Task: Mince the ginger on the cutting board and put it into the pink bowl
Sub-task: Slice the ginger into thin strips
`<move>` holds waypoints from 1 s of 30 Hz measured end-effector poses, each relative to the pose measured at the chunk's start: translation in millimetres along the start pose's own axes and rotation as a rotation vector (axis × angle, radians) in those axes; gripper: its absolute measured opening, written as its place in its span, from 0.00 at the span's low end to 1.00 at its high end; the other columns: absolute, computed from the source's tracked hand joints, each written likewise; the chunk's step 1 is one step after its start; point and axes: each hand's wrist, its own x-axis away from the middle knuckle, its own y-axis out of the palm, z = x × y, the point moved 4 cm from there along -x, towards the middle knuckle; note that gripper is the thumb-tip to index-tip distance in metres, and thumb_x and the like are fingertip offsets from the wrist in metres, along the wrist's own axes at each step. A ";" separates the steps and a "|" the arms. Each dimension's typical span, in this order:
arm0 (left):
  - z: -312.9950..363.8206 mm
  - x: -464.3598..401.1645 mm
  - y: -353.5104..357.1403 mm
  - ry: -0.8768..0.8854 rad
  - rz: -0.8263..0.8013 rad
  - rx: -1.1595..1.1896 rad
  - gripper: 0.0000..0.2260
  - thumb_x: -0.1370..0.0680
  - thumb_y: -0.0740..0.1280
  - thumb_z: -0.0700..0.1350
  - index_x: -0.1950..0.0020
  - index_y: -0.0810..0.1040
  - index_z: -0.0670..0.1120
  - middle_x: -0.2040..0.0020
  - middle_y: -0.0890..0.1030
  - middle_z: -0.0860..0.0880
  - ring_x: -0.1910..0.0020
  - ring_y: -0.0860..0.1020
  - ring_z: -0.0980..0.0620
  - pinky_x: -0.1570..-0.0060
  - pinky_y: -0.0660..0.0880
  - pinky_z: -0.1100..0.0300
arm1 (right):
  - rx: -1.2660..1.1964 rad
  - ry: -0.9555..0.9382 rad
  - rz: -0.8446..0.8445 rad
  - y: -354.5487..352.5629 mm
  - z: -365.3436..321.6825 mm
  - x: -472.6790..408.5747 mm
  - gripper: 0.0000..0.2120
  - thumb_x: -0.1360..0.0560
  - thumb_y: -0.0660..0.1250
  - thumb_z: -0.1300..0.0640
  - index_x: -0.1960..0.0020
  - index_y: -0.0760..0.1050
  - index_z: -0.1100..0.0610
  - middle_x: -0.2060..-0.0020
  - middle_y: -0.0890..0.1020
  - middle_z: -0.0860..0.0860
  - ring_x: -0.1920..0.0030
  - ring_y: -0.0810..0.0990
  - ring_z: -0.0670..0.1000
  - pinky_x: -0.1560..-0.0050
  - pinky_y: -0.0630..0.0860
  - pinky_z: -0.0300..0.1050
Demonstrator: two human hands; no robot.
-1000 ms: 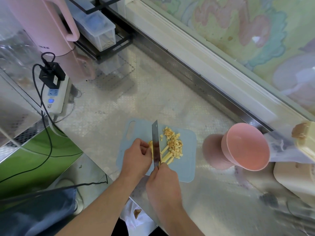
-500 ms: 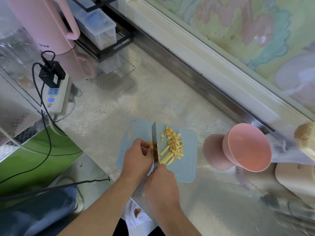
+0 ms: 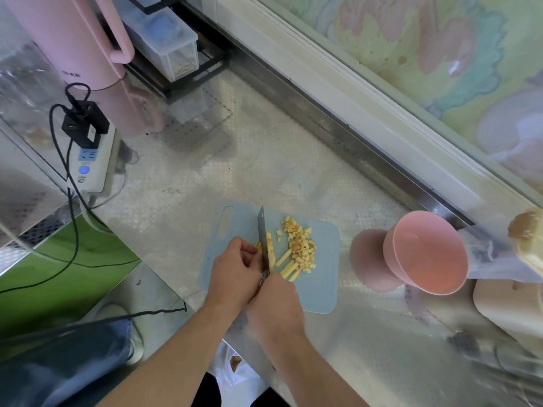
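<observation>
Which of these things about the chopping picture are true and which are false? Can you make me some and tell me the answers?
1. The right hand holds the knife. True.
2. The pink bowl is full of ginger. False: it looks empty; the ginger pieces are on the blue cutting board.
3. The left hand holds the uncut ginger beside the blade. True.
4. All the ginger is diced small. False: some long strips remain.
5. The bowl sits left of the board. False: it is on the right.

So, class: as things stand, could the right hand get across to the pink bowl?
Probably yes: the pink bowl stands right of the cutting board with bare counter between, but the right hand grips the knife.
</observation>
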 end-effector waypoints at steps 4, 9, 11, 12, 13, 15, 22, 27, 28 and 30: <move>0.5 0.6 -0.2 -0.006 -0.002 0.028 0.05 0.20 0.71 0.48 0.53 0.76 0.53 0.62 0.84 0.53 0.62 0.82 0.55 0.62 0.75 0.61 | -0.030 -0.028 0.005 3.2 1.3 -0.6 0.04 0.24 0.63 0.53 0.55 0.68 0.52 0.60 0.75 0.48 0.53 0.81 0.56 0.60 0.75 0.47; 2.6 0.5 -2.4 -0.004 0.009 0.030 0.04 0.19 0.70 0.47 0.52 0.77 0.53 0.62 0.84 0.52 0.61 0.82 0.55 0.63 0.73 0.63 | -0.058 -0.073 0.045 -2.5 1.3 -1.4 0.07 0.20 0.58 0.52 0.51 0.71 0.55 0.53 0.81 0.54 0.51 0.81 0.58 0.53 0.80 0.52; 1.1 0.2 -2.8 -0.001 0.007 0.024 0.04 0.19 0.70 0.46 0.52 0.76 0.53 0.63 0.84 0.51 0.60 0.83 0.55 0.63 0.74 0.63 | -0.048 -0.070 0.065 -4.6 6.2 -0.1 0.10 0.19 0.56 0.54 0.47 0.73 0.57 0.51 0.81 0.56 0.50 0.81 0.59 0.53 0.79 0.51; -0.5 -0.4 -2.6 -0.001 0.005 0.027 0.04 0.19 0.70 0.46 0.53 0.76 0.52 0.64 0.84 0.51 0.60 0.83 0.54 0.62 0.75 0.61 | -0.045 -0.064 0.072 -4.8 9.3 0.9 0.10 0.19 0.56 0.55 0.47 0.73 0.58 0.51 0.81 0.56 0.50 0.81 0.60 0.53 0.78 0.51; -2.4 -1.6 -2.3 -0.004 0.004 0.035 0.04 0.20 0.70 0.45 0.53 0.76 0.52 0.64 0.84 0.51 0.60 0.83 0.53 0.60 0.77 0.59 | -0.040 -0.058 0.075 -4.2 11.7 2.2 0.09 0.19 0.56 0.56 0.47 0.74 0.58 0.51 0.82 0.56 0.50 0.81 0.60 0.54 0.77 0.51; -5.4 -3.4 -2.0 -0.008 -0.001 0.050 0.04 0.21 0.71 0.45 0.53 0.77 0.53 0.65 0.84 0.52 0.61 0.84 0.54 0.58 0.80 0.53 | -0.026 -0.051 0.072 -1.2 13.7 3.6 0.09 0.20 0.56 0.57 0.48 0.74 0.58 0.52 0.82 0.56 0.50 0.81 0.60 0.54 0.77 0.51; -1.9 -3.4 -9.6 0.022 0.021 0.030 0.05 0.19 0.70 0.52 0.48 0.77 0.53 0.61 0.84 0.53 0.60 0.83 0.55 0.57 0.80 0.56 | 0.003 -0.055 0.058 5.6 9.2 0.9 0.09 0.21 0.55 0.59 0.47 0.73 0.57 0.51 0.81 0.56 0.49 0.81 0.59 0.52 0.77 0.50; -5.3 -3.4 -8.8 0.023 -0.005 0.050 0.03 0.20 0.71 0.49 0.53 0.79 0.54 0.61 0.84 0.54 0.62 0.84 0.54 0.57 0.83 0.53 | 0.055 -0.073 0.031 8.6 5.7 -0.1 0.09 0.22 0.56 0.60 0.45 0.73 0.57 0.50 0.81 0.55 0.49 0.81 0.58 0.53 0.77 0.49; -5.6 -3.5 -9.1 0.024 -0.008 0.042 0.03 0.20 0.71 0.48 0.53 0.79 0.54 0.61 0.84 0.54 0.62 0.84 0.54 0.56 0.83 0.52 | 0.063 -0.075 0.027 8.7 5.3 -0.4 0.09 0.22 0.56 0.60 0.45 0.73 0.57 0.51 0.81 0.54 0.50 0.81 0.58 0.53 0.77 0.49; -5.2 -4.3 -9.5 0.021 -0.017 0.042 0.03 0.20 0.71 0.48 0.53 0.79 0.54 0.61 0.84 0.53 0.63 0.84 0.54 0.55 0.83 0.51 | 0.076 -0.076 0.023 8.5 5.2 -1.4 0.10 0.22 0.57 0.60 0.44 0.73 0.57 0.51 0.81 0.54 0.50 0.81 0.57 0.54 0.77 0.49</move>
